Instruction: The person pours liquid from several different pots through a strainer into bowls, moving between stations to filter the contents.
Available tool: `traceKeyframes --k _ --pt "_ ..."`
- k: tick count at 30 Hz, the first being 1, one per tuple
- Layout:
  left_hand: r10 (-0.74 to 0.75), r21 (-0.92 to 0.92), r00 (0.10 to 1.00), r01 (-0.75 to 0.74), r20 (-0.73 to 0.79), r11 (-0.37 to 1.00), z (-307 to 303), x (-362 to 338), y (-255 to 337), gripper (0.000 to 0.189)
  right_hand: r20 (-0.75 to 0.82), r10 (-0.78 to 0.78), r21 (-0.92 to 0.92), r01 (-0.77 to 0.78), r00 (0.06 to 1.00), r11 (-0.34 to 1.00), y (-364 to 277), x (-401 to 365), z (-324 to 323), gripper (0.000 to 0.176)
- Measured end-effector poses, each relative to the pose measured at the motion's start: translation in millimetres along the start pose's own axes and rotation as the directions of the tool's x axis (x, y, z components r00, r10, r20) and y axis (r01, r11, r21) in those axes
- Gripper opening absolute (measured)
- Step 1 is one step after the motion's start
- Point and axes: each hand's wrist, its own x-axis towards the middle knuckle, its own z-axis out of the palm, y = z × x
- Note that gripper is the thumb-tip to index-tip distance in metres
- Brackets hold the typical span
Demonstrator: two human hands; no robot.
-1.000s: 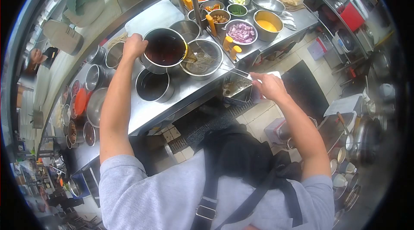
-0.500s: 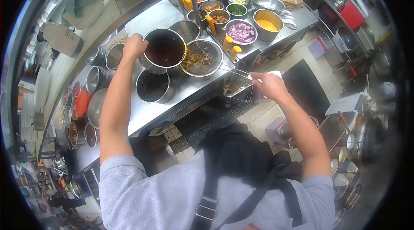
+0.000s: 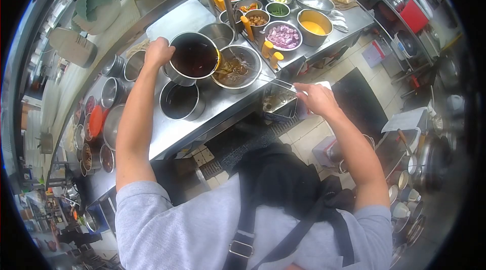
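My left hand [image 3: 159, 52] grips the left rim of a steel pot [image 3: 194, 81] of dark brown liquid. That pot is tilted a little to the right, its right rim overlapping the bowl beside it. My right hand [image 3: 317, 99] is closed around the long, thin wire handle of a strainer [image 3: 276, 81]. The strainer's mesh lies in a round steel bowl [image 3: 237, 87] and holds wet, brownish solids [image 3: 231, 72]. Just in front of the tilted pot, a second steel pot [image 3: 199, 109] stands on the counter with dark liquid inside.
Behind stands another steel pot [image 3: 215, 33] near a white board [image 3: 183, 18]. Sliced red onion [image 3: 283, 36] fills a bowl at the right, beside a pot of yellow liquid [image 3: 313, 28]. Several ingredient bowls line the back. A shelf post [image 3: 228, 4] rises behind the pots.
The solids and liquid in the strainer have shifted slightly. Both hands stay nearly where they were, still holding the pot and the strainer handle.
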Motion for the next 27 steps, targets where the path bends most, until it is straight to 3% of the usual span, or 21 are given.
traceKeyframes --k 27 --pt "0.000 0.062 1.000 0.001 -0.006 0.998 -25.2 -13.7 26.4 0.033 0.021 -0.002 -0.002 0.002 1.000 1.000 -1.9 -2.5 -3.5 0.034"
